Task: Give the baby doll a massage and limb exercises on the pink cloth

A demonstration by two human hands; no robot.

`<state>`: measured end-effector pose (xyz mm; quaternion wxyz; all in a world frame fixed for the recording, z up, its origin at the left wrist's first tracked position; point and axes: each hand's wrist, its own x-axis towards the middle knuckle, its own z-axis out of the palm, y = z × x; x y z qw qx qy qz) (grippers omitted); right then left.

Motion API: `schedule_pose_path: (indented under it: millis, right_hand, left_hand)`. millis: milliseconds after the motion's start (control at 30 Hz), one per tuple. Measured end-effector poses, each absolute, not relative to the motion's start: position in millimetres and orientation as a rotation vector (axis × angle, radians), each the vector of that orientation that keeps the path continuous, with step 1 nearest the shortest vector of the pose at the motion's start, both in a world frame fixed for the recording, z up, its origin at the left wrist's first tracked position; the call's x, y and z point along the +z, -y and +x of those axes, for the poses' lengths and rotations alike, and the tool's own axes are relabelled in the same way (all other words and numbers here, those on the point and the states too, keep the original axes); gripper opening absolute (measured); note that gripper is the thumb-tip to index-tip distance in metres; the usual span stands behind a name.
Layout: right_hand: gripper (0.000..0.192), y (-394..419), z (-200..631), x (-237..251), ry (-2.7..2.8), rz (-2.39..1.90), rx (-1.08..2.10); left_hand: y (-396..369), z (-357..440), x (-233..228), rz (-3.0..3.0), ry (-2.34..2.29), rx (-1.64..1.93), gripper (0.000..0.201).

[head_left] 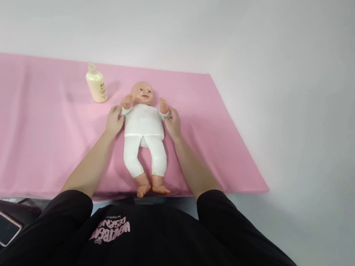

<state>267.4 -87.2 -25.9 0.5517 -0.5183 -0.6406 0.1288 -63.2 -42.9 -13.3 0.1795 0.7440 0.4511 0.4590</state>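
A baby doll (143, 122) in a white top and white trousers lies on its back, its head away from me and its bare feet toward me. Both of its forearms are bent up beside the head. On the doll's left-hand side in the picture, my left hand (115, 119) is closed at the sleeve cuff (125, 110). My right hand (173, 123) closes on the opposite cuff (164, 115), just below the doll's raised hand. Some of my fingertips are hidden behind the sleeves.
A cream-coloured pump bottle (96, 86) stands beyond my left hand. Under everything is a pink-covered table (192, 99), its right edge sloping toward me. At lower left, a phone (1, 228) rests on a dark surface next to my sleeve.
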Motion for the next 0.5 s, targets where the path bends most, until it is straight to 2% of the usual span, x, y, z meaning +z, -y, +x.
schedule_pose_path:
  millis: [67, 233, 500]
  right_hand:
    - [0.048, 91, 263, -21, 1.566, -1.267, 0.280]
    - [0.055, 98, 254, -9, 1.632, -1.315, 0.287]
    - [0.058, 99, 255, -11, 1.668, -1.290, 0.195]
  left_hand:
    - [44, -61, -13, 2.222, -1.243, 1.214, 0.054]
    - [44, -58, -15, 2.332, -1.238, 1.154, 0.066]
    - [41, -60, -18, 2.323, -1.210, 1.155, 0.064]
